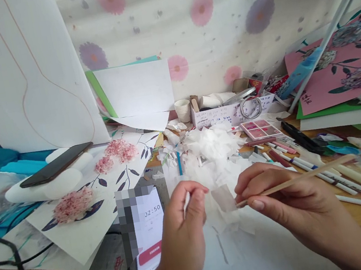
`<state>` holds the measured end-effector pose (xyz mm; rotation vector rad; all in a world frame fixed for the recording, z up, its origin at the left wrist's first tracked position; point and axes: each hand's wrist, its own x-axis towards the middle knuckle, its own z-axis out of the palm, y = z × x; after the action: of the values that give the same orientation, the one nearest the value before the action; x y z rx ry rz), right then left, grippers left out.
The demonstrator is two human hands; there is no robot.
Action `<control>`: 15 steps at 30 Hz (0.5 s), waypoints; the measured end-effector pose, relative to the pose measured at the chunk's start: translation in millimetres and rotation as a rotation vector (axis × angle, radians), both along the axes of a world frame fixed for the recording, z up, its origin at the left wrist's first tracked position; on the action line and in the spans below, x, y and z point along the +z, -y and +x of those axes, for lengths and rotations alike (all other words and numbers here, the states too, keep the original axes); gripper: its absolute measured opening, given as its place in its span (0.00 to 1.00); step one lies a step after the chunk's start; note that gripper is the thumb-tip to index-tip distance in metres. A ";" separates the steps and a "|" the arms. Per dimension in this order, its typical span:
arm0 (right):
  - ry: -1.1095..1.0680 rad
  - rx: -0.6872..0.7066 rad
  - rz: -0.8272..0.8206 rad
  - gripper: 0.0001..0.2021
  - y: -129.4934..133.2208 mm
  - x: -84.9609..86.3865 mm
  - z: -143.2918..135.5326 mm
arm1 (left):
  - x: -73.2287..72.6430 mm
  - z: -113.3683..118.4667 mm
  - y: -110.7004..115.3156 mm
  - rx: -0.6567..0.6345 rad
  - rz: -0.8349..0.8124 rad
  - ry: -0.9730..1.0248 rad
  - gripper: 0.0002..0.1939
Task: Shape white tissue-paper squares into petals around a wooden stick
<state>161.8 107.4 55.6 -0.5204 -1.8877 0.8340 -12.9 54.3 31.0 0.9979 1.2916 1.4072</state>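
Observation:
In my right hand (283, 200) is a thin wooden stick (300, 179), pinched between thumb and fingers close to its left end. A small thin square of whitish tissue paper (224, 198) hangs at that end, touching the stick and fingertips. My left hand (188, 226) is curled closed, its index fingertip just left of the square; whether anything is inside the fingers is hidden. Behind both hands lies a loose heap of white tissue pieces (212, 143). Below them is a white sheet (250, 253).
A lit phone (150, 238) lies left of my left hand; a dark phone (56, 164) rests on white rolls. Pink paper flowers (74, 206) sit on leaf-painted sheets. Several pens (328, 179), a palette (261, 130), paper cups (183, 110) and a pink picture (346, 64) stand right and behind.

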 end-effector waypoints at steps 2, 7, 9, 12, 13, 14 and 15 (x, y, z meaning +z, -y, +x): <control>-0.017 0.017 -0.018 0.07 -0.2 -1.8 -0.9 | 1.8 -0.7 2.6 -0.081 0.085 -0.182 0.15; -0.039 0.055 -0.032 0.07 0.4 -4.8 -4.1 | 4.2 2.9 5.5 -0.159 0.058 -0.379 0.13; -0.028 0.062 -0.019 0.07 0.1 -5.6 -4.7 | 4.6 3.8 4.4 -0.145 0.027 -0.401 0.08; -0.019 0.062 -0.032 0.07 -2.6 -7.6 -3.6 | 4.7 2.7 1.7 -0.123 -0.005 -0.385 0.08; -0.028 0.061 -0.053 0.06 -4.6 -8.9 -2.7 | 4.2 1.9 0.6 -0.117 -0.017 -0.359 0.09; -0.042 0.062 -0.084 0.06 -7.2 -10.7 -1.4 | 3.4 1.0 -0.4 -0.111 -0.032 -0.324 0.09; -0.059 0.065 -0.124 0.05 -10.7 -12.8 0.1 | 2.3 0.0 -1.5 -0.097 -0.049 -0.277 0.09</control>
<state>161.8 118.1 42.8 -0.5067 -1.8150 1.0042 -12.9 55.8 33.3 1.2369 1.4493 1.1880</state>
